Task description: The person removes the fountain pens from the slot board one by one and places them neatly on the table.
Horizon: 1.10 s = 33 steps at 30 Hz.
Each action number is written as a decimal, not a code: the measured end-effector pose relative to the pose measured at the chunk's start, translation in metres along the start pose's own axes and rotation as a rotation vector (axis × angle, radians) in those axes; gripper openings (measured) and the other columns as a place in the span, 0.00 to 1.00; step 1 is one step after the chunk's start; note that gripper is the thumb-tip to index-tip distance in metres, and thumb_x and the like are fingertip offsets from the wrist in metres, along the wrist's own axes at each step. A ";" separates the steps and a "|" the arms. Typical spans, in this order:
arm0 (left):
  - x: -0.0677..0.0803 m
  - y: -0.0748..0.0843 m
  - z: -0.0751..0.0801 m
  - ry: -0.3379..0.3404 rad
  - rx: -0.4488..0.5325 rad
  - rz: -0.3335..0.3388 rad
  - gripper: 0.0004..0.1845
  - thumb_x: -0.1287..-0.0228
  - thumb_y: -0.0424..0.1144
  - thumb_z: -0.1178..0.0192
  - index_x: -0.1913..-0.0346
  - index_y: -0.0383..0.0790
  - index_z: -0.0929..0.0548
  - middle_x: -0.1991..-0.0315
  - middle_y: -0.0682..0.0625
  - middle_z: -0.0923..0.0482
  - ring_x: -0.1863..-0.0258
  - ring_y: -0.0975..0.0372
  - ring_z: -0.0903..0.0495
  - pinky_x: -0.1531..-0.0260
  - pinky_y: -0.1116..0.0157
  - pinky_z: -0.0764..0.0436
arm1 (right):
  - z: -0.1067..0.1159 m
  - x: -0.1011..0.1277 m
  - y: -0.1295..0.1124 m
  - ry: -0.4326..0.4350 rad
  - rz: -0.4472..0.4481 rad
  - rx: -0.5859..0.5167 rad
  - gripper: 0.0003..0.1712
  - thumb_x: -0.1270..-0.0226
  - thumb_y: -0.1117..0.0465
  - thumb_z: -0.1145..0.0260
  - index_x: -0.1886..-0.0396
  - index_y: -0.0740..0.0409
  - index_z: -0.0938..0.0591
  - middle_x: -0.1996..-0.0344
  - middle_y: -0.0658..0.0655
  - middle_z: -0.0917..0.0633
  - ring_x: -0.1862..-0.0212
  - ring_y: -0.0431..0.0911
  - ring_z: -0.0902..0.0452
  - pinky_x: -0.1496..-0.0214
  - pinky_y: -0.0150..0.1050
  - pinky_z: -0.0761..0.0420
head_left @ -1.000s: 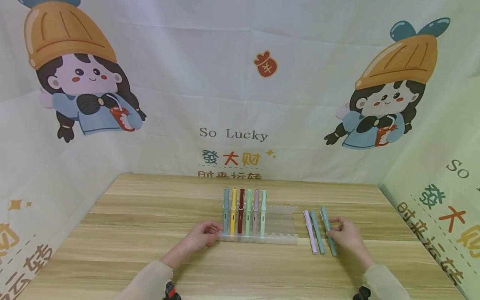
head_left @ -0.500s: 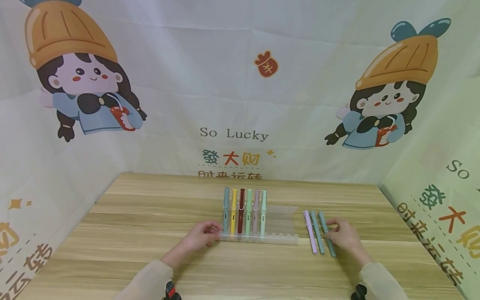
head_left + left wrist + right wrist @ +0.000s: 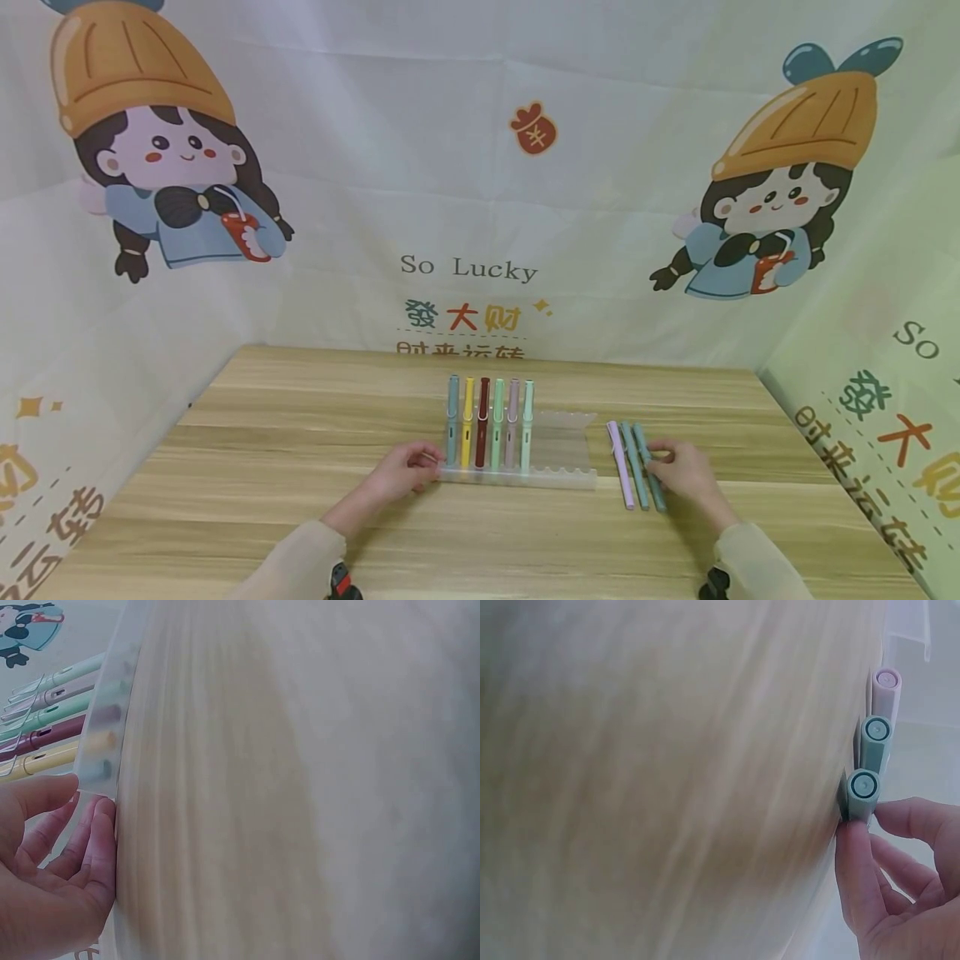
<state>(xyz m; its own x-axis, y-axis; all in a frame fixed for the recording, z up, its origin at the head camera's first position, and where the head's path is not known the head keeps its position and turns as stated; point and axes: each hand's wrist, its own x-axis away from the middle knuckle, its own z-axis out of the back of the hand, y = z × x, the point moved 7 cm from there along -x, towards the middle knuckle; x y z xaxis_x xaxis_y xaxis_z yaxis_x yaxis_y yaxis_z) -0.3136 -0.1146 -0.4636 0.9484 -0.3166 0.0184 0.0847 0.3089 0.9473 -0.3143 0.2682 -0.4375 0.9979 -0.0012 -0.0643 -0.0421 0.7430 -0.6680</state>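
Left hand [image 3: 401, 471] fingers steady the clear plastic pen rack [image 3: 558, 477] at its left end, right hand [image 3: 686, 471] pinches the teal capped pen [image 3: 649, 467] lying rightmost of three on the wooden table [image 3: 262, 467]; pick-up under way, next likely lift toward a free rack slot.

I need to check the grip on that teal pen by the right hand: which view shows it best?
The right wrist view: the fingers pinch the teal pen at its end. The head view shows the whole pen, with the right hand covering part. The left wrist view misses it.
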 end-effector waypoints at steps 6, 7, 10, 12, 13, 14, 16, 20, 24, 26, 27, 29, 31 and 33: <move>0.001 0.001 0.000 -0.001 0.002 0.000 0.11 0.41 0.28 0.44 0.56 0.25 0.26 0.66 0.44 0.24 0.67 0.59 0.25 0.69 0.60 0.22 | 0.000 0.001 -0.003 0.012 -0.002 -0.003 0.17 0.47 0.71 0.39 0.57 0.76 0.24 0.75 0.62 0.18 0.81 0.42 0.25 0.79 0.35 0.24; 0.001 0.001 0.000 -0.002 0.002 0.000 0.11 0.41 0.28 0.44 0.56 0.25 0.26 0.66 0.44 0.24 0.68 0.59 0.25 0.69 0.60 0.22 | 0.000 0.001 -0.003 0.012 -0.002 -0.005 0.16 0.47 0.71 0.39 0.57 0.76 0.24 0.75 0.62 0.18 0.81 0.42 0.25 0.79 0.35 0.24; 0.000 0.001 0.000 -0.005 0.002 -0.003 0.11 0.41 0.27 0.44 0.56 0.25 0.26 0.66 0.45 0.24 0.68 0.60 0.25 0.69 0.61 0.23 | 0.000 0.001 -0.003 0.011 -0.002 -0.012 0.16 0.47 0.71 0.39 0.58 0.76 0.24 0.76 0.61 0.19 0.81 0.42 0.25 0.79 0.35 0.23; 0.000 0.001 0.000 -0.007 0.001 -0.006 0.10 0.41 0.27 0.44 0.56 0.25 0.25 0.67 0.45 0.24 0.68 0.60 0.25 0.69 0.62 0.23 | 0.000 0.000 -0.002 0.008 -0.010 -0.019 0.16 0.47 0.71 0.39 0.58 0.77 0.24 0.76 0.60 0.19 0.81 0.43 0.25 0.79 0.35 0.23; 0.000 0.001 0.000 -0.007 -0.001 -0.007 0.10 0.41 0.27 0.44 0.57 0.25 0.25 0.67 0.45 0.24 0.68 0.60 0.25 0.70 0.62 0.23 | 0.000 0.000 -0.002 0.007 -0.013 -0.031 0.16 0.46 0.71 0.39 0.58 0.77 0.25 0.77 0.60 0.19 0.80 0.43 0.25 0.78 0.35 0.23; 0.000 0.001 0.000 -0.007 -0.001 -0.007 0.10 0.41 0.27 0.44 0.57 0.25 0.25 0.67 0.45 0.24 0.68 0.60 0.25 0.70 0.62 0.23 | 0.000 0.000 -0.001 0.006 -0.020 -0.040 0.17 0.46 0.71 0.39 0.57 0.77 0.25 0.76 0.59 0.19 0.80 0.43 0.25 0.78 0.35 0.23; 0.000 0.001 0.000 -0.006 -0.002 -0.006 0.10 0.41 0.27 0.44 0.57 0.25 0.25 0.67 0.45 0.24 0.68 0.60 0.25 0.69 0.62 0.23 | 0.002 0.001 0.000 0.010 -0.033 -0.049 0.17 0.45 0.70 0.39 0.57 0.77 0.25 0.76 0.59 0.19 0.79 0.44 0.24 0.77 0.36 0.22; 0.000 0.001 0.000 -0.004 -0.002 -0.001 0.11 0.41 0.27 0.44 0.56 0.26 0.25 0.67 0.45 0.24 0.68 0.60 0.25 0.69 0.62 0.23 | 0.009 0.002 -0.002 0.053 -0.024 -0.020 0.16 0.45 0.67 0.40 0.58 0.75 0.23 0.75 0.59 0.19 0.74 0.47 0.23 0.74 0.37 0.24; 0.001 0.001 0.000 -0.001 -0.005 0.003 0.11 0.41 0.28 0.43 0.56 0.26 0.25 0.66 0.45 0.23 0.68 0.60 0.25 0.69 0.62 0.22 | 0.015 0.005 -0.009 0.089 0.008 -0.013 0.16 0.44 0.67 0.42 0.58 0.73 0.22 0.71 0.61 0.18 0.71 0.48 0.23 0.69 0.40 0.25; 0.002 0.002 0.000 0.001 -0.006 0.000 0.11 0.41 0.28 0.43 0.56 0.26 0.25 0.66 0.45 0.23 0.68 0.59 0.25 0.69 0.62 0.22 | 0.016 0.005 -0.013 0.095 0.019 -0.041 0.15 0.43 0.67 0.42 0.58 0.73 0.22 0.70 0.62 0.17 0.71 0.48 0.22 0.69 0.39 0.24; 0.002 0.003 0.000 0.001 -0.006 -0.002 0.11 0.41 0.28 0.43 0.56 0.26 0.25 0.66 0.45 0.23 0.68 0.59 0.25 0.69 0.62 0.22 | 0.016 0.006 -0.015 0.098 0.023 -0.056 0.15 0.43 0.67 0.42 0.58 0.73 0.22 0.71 0.62 0.17 0.72 0.47 0.22 0.70 0.38 0.24; 0.002 0.003 0.000 0.002 -0.005 -0.005 0.11 0.41 0.28 0.43 0.56 0.26 0.25 0.66 0.45 0.23 0.68 0.59 0.25 0.70 0.61 0.22 | 0.015 0.006 -0.018 0.106 0.024 -0.082 0.15 0.43 0.68 0.41 0.58 0.73 0.22 0.72 0.60 0.18 0.74 0.45 0.23 0.72 0.36 0.25; 0.002 0.003 0.000 0.001 -0.008 -0.009 0.11 0.41 0.28 0.43 0.56 0.26 0.25 0.67 0.45 0.23 0.68 0.59 0.25 0.70 0.61 0.22 | 0.013 0.006 -0.021 0.103 0.021 -0.120 0.15 0.42 0.68 0.41 0.57 0.74 0.23 0.73 0.59 0.18 0.74 0.44 0.23 0.73 0.33 0.25; 0.001 0.002 0.000 0.000 -0.010 -0.009 0.11 0.41 0.27 0.43 0.56 0.26 0.25 0.67 0.45 0.23 0.68 0.59 0.25 0.70 0.61 0.22 | 0.010 0.006 -0.023 0.106 0.018 -0.155 0.15 0.42 0.69 0.40 0.57 0.74 0.23 0.73 0.59 0.18 0.74 0.44 0.23 0.74 0.31 0.25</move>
<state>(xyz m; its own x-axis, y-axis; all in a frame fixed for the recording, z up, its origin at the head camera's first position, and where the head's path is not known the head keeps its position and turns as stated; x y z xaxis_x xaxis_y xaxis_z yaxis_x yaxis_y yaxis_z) -0.3121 -0.1146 -0.4614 0.9475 -0.3197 0.0098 0.0965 0.3149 0.9442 -0.3069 0.2573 -0.4153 0.9866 -0.0650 -0.1497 -0.0755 0.6313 -0.7719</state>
